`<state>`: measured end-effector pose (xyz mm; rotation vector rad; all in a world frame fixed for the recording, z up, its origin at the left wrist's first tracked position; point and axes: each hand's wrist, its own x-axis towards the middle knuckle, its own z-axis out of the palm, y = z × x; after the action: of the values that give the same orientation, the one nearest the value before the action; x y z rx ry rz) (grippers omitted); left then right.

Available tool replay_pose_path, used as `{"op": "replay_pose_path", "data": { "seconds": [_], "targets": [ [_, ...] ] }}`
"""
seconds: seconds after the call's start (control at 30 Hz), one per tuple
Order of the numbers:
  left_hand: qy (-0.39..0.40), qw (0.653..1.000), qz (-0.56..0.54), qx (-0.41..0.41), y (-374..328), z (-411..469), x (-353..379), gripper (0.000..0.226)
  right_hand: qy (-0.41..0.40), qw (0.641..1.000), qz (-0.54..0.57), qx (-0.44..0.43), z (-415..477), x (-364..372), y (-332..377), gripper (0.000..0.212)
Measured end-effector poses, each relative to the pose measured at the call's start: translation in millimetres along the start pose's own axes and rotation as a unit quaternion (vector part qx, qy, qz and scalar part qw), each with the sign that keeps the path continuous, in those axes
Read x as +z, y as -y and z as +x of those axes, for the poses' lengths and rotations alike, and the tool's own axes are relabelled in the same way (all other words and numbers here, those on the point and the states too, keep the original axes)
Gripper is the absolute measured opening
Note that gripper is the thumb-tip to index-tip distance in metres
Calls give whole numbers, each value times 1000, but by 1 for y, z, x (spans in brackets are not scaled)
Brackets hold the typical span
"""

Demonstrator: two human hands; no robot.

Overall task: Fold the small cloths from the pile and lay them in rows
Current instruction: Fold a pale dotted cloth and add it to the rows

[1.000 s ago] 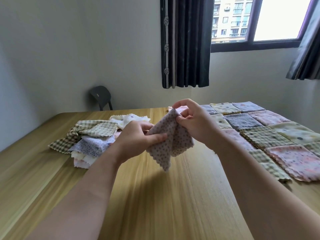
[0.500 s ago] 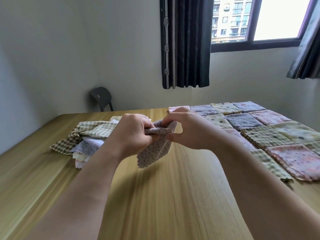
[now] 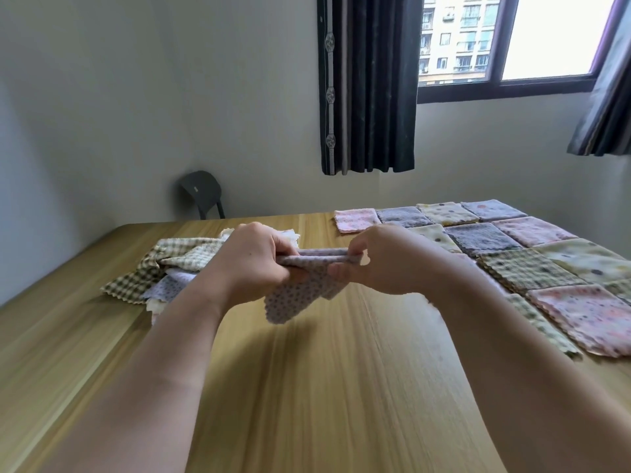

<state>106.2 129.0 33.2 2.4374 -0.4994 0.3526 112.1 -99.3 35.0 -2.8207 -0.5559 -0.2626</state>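
Dotted cloth point(image 3: 300, 295), held above table point(image 3: 341, 387): left hand point(image 3: 252, 264) and right hand point(image 3: 386, 261) pinch its fold taut, likely to square it.

Pile point(image 3: 177, 268) left on table point(image 3: 341, 387), folded rows point(image 3: 529, 264) right

A plain room in a home. Dark curtains point(image 3: 368, 83) hang beside a window point(image 3: 546, 39) facing an apartment block point(image 3: 454, 35); a wooden bench point(image 3: 341, 387) and a dark chair point(image 3: 201, 192) stand by bare grey walls point(image 3: 136, 97).
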Motion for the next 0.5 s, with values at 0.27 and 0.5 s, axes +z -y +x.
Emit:
{"op": "replay_pose_path", "data": {
  "seconds": [0.27, 0.5],
  "targets": [
    [10, 989, -147, -29, 3, -3, -4, 22, -58, 994, 86, -28, 4, 3, -10, 49],
    [-22, 986, -165, -30, 5, -1, 0, 9, -87, 991, 91, -37, 2, -1, -11, 28]
  ]
}}
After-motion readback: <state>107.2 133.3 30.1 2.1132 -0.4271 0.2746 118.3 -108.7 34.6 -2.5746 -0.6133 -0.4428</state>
